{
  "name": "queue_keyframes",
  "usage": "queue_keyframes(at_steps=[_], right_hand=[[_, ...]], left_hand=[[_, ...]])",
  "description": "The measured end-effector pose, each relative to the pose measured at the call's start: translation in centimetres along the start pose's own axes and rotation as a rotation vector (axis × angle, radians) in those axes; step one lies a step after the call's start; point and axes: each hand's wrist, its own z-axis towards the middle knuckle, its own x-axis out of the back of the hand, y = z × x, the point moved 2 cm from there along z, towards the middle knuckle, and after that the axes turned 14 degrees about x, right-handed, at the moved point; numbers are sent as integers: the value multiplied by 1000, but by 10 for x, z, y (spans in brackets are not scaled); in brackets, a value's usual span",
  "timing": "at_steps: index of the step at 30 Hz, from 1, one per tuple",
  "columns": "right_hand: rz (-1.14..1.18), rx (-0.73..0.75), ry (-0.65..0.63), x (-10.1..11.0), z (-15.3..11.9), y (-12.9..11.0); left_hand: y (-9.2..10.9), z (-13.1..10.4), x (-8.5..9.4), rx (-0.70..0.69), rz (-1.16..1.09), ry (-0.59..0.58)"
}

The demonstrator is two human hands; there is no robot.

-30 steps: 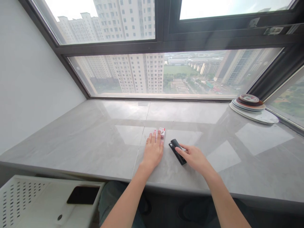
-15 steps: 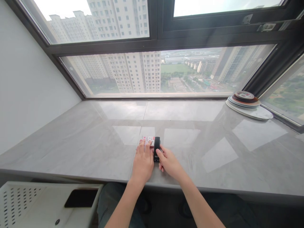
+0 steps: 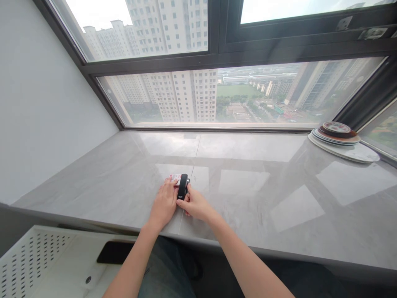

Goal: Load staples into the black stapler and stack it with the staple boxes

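A black stapler (image 3: 182, 186), tilted slightly to the right at its far end, is on the grey ledge (image 3: 248, 215) near a tile seam. My right hand (image 3: 196, 203) is closed around its right side, the thumb by the near end. Just left of the stapler lies a small printed piece in white and pink (image 3: 175, 177), which looks like paper or card. My left hand (image 3: 164, 203) rests over it with fingers extended, covering most of it. Whether the printed piece sits between the stapler's jaws is hidden.
A stack of round plates or lids (image 3: 336, 138) stands in the far right corner by the window frame (image 3: 214, 58). Below the ledge at left, a dark phone-like slab (image 3: 114, 251) lies on a white perforated plastic surface (image 3: 71, 256). A wall (image 3: 56, 111) bounds the left.
Both hands have moved left along the ledge with the stapler and printed piece, crossing the tile seam. The stapler has turned from nearly straight to slanted. The camera view has shifted slightly.
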Motion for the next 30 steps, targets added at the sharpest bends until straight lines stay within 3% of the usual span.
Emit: queue_keyframes(at_steps=[8,15,19,22,24,26,30], right_hand=[[-52,19,25,-5,1,5],[39,-1,53,-2,-9,-1],[-28,12,261,13,-41,-1],[-170,31,447,40,-80,0],[-273,45,521,66,-107,1],[-435,67,553,95,-132,2],[-941,89,413,134,-160,6]], left_hand=[[-2,4,2,50,-45,-38],[7,2,8,89,-54,-27],[9,3,18,99,-62,32],[13,-3,33,117,-106,169],[26,-14,40,122,-164,264],[53,-27,39,76,-230,250],[127,-53,9,-188,-216,-135]])
